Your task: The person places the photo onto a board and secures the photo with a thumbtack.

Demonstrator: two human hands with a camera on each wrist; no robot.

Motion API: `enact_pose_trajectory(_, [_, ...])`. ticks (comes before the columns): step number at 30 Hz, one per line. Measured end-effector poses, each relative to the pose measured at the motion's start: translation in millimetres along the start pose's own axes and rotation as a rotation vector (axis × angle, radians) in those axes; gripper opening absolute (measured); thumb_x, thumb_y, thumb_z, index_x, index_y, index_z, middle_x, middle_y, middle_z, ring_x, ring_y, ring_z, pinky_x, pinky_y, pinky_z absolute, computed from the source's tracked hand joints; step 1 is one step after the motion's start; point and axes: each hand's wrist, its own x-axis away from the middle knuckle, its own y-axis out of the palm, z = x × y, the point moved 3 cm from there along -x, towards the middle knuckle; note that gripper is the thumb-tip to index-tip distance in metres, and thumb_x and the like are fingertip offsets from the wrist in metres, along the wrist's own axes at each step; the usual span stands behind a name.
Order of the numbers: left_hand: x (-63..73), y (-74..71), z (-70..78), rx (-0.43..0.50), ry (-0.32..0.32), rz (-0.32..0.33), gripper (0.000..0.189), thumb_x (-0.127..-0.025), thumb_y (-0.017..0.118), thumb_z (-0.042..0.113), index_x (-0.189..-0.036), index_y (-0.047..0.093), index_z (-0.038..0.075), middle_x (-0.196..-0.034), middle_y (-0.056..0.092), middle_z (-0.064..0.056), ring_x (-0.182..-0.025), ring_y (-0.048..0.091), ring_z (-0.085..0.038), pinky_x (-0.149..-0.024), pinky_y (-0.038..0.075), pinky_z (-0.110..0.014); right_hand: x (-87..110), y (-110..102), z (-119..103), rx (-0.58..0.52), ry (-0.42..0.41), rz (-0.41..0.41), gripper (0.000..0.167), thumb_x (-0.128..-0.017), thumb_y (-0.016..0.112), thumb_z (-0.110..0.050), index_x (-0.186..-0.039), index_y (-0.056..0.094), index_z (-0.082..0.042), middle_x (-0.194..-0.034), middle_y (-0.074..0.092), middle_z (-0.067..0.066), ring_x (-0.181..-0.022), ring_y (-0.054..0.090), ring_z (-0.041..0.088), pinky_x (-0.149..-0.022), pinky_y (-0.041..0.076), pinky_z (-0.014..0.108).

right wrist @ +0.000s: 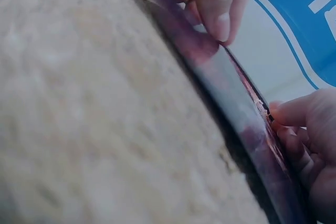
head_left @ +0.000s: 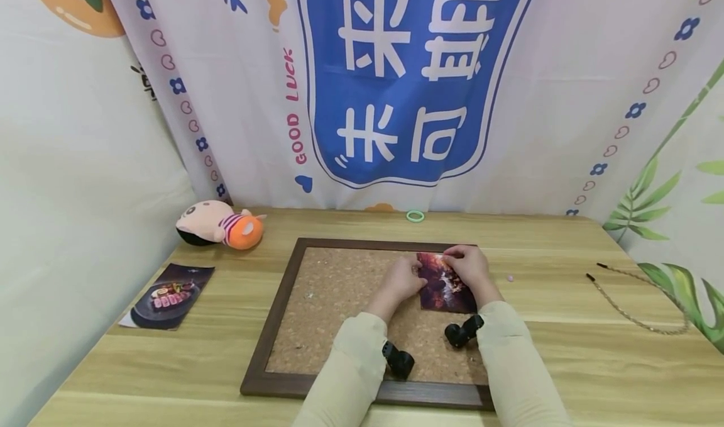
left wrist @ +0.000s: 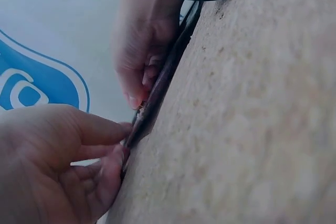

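Observation:
A photo print [head_left: 444,288] in dark purple and orange lies at the upper right of a cork board [head_left: 339,307]. Its left edge is pinched by my left hand [head_left: 403,277], thumb and fingers along the side. My right hand [head_left: 468,268] pinches the top edge near the board's upper frame. Seen edge-on in the right wrist view, the print [right wrist: 210,80] slants close over the cork, with the fingers of both hands at its border. In the left wrist view, the left hand [left wrist: 58,161] sits lower and the right hand [left wrist: 147,51] above.
A dark brown frame [head_left: 277,314] rims the board. Left of it lie a food photo print [head_left: 172,295] and a plush doll [head_left: 220,224]. A green ring [head_left: 415,216] sits at the back, a small purple bead [head_left: 510,278] and a braided cord [head_left: 633,317] at the right.

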Motion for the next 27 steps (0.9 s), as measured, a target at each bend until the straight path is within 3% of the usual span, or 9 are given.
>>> enact_pose_trajectory(3, [2.1,-2.2,0.8,-0.145,0.038,0.044,0.036,-0.072,0.068,0.021,-0.104,0.061,0.005,-0.082,0.058,-0.003,-0.076,0.051,-0.016,-0.066,0.041,-0.028,0.3,-0.3,-0.7,0.001,-0.005,0.001,0.015,-0.08,0.06,-0.013,-0.088,0.066,-0.001,-0.084,0.061,0.012,-0.073,0.053,0.023,-0.063,0.041,0.035])
enact_pose_trajectory(5, [3.4,-2.9,0.9,-0.243,0.066,0.046,0.041,-0.073,0.067,0.029,-0.11,0.059,0.011,-0.098,0.056,-0.004,-0.092,0.049,-0.02,-0.076,0.039,-0.033,0.0,-0.4,-0.8,0.005,-0.015,0.003,0.015,-0.08,0.06,-0.013,-0.088,0.066,0.0,-0.083,0.061,0.012,-0.072,0.053,0.023,-0.063,0.041,0.035])
enact_pose_trajectory(9, [3.5,0.1,-2.1,-0.354,0.148,-0.037,0.053,-0.077,0.06,0.041,-0.123,0.05,0.016,-0.131,0.037,-0.005,-0.121,0.027,-0.027,-0.094,0.021,-0.046,-1.2,-0.4,-0.6,0.022,-0.035,0.01,0.015,-0.08,0.061,-0.012,-0.087,0.065,0.0,-0.082,0.061,0.012,-0.073,0.054,0.025,-0.064,0.041,0.036])
enact_pose_trajectory(14, [3.5,5.1,-6.9,-0.362,0.182,-0.161,0.063,-0.078,0.054,0.05,-0.13,0.042,0.016,-0.138,0.028,-0.002,-0.127,0.014,-0.024,-0.097,0.008,-0.048,-1.8,0.3,0.2,0.04,-0.034,0.016,0.014,-0.079,0.061,-0.012,-0.086,0.066,-0.001,-0.083,0.061,0.012,-0.074,0.053,0.025,-0.066,0.04,0.036])
enact_pose_trajectory(27, [6.7,7.3,-8.1,-0.365,0.16,-0.253,0.087,-0.067,0.056,0.064,-0.136,0.029,0.019,-0.142,0.014,-0.002,-0.129,0.003,-0.02,-0.098,0.0,-0.047,-0.5,1.3,1.8,0.079,-0.03,0.007,0.013,-0.08,0.06,-0.013,-0.086,0.066,-0.003,-0.082,0.061,0.011,-0.071,0.053,0.023,-0.062,0.04,0.036])
